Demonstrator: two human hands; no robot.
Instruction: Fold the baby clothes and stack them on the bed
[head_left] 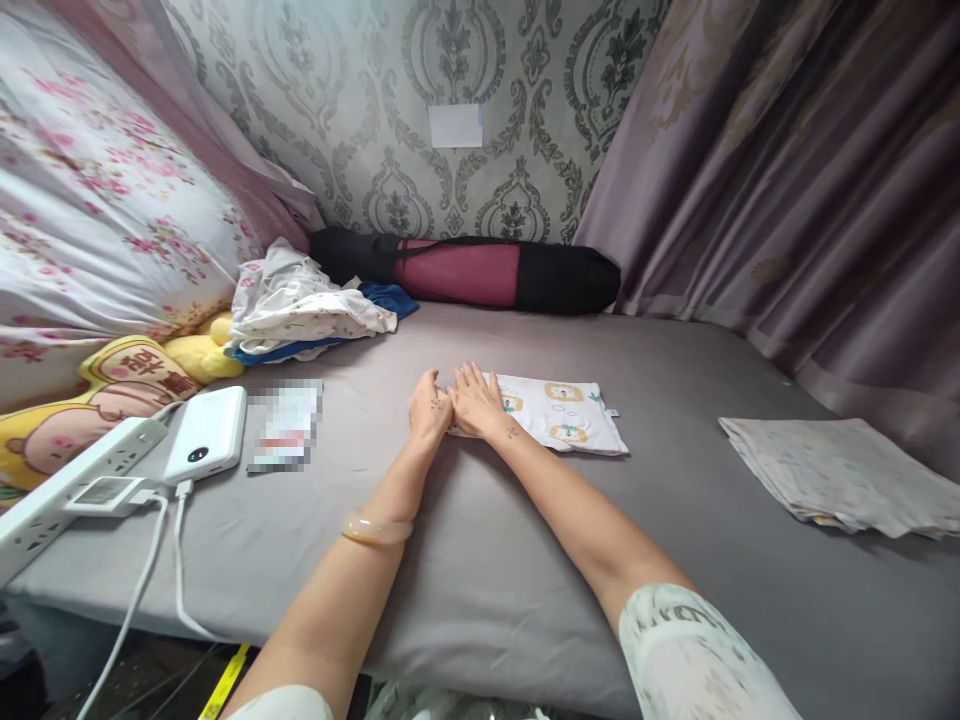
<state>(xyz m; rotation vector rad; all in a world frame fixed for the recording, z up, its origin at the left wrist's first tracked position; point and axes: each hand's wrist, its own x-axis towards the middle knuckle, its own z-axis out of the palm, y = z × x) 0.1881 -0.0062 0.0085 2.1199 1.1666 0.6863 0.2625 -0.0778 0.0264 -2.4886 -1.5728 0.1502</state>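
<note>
A white folded cloth (536,412) with orange animal-like prints and a small tag lies flat on the grey bed sheet. My right hand (478,400) rests palm down on its left part, fingers stretched out and slightly apart. At the cloth's left end is my left hand (431,408), turned on its side against the right one. Its fingers curl inward and are mostly hidden, so what they hold does not show. A pale bangle (377,528) circles the left wrist area.
A rumpled clothes pile (304,305) lies back left, before a black and maroon long bag (457,272). Folded cloths (840,470) sit at right. On the left are a white power bank (206,435), a power strip (82,480), cables and a yellow plush pillow (97,410).
</note>
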